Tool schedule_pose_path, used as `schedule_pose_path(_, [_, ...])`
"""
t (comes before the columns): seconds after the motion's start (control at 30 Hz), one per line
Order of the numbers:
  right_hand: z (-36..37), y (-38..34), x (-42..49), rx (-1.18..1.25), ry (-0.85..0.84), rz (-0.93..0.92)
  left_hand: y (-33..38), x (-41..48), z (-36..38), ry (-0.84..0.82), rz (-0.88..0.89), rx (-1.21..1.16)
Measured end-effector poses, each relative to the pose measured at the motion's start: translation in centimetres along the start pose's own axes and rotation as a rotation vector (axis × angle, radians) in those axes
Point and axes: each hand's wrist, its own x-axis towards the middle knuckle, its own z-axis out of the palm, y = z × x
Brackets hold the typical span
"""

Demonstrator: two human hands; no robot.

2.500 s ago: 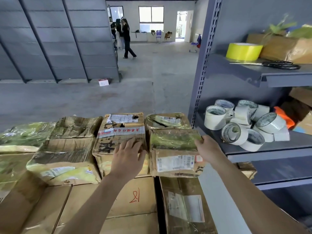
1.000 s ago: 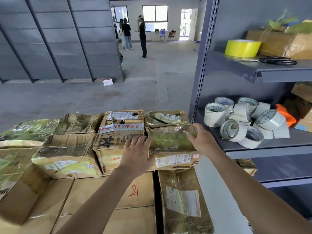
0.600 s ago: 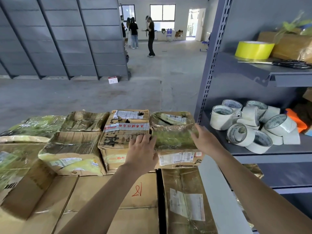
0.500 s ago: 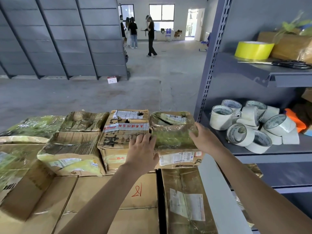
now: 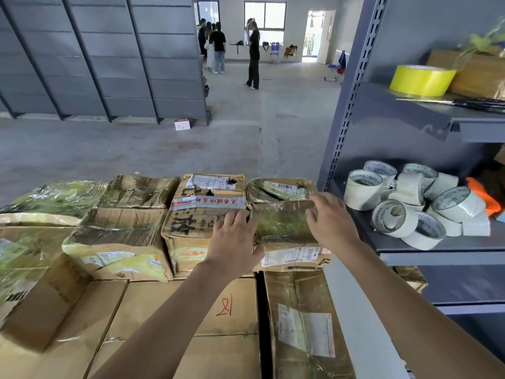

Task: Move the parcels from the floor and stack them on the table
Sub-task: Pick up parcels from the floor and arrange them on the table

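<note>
On the parcel (image 5: 282,224), left hand (image 5: 234,243) and right hand (image 5: 331,224) apparently lie flat.

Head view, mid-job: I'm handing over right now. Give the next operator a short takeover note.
Left hand: open, fingers flat at the left edge of the green-taped parcel.
Right hand: open, fingers spread on its right top edge.
Parcel: rightmost in the upper layer, beside the red-lettered parcel, on a large carton.
Done: this one set down; several others stacked.
Left: floor parcels are out of view; look before fetching more.
</note>
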Motion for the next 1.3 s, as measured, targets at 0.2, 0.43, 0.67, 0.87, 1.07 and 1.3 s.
schedule_pose_path(0.2, [-0.4,-2.3,-0.6,0.05,0.027,-0.122,0.3,-0.5,-0.4,0.007,-0.018,-0.011])
schedule_pose_path(0.43, [-0.9,-5.1,-1.6,0.217,0.041,-0.259,0.8,-2.7,-1.6,0.07,-0.16,-0.065])
schedule_pose_path(0.67, [-0.3,-12.2,-3.8,0.362,-0.033,-0.479,-1.3,-8.8,-3.6,0.134,-0.424,-0.099])
schedule_pose_path(0.87, [1.2,-20.1,-9.5,0.448,-0.138,-0.672,-5.6,-18.4,-5.9,0.182,-0.66,-0.091])
schedule_pose_path(1.07, [3.4,-29.4,-18.5,0.593,-0.295,-0.773,-9.8,-31.7,-8.0,0.243,-0.803,-0.111])
schedule_pose_path(1.3, [6.7,-41.0,-33.4,0.711,-0.513,-0.852,-14.3,-50.9,-8.7,0.297,-1.014,-0.152])
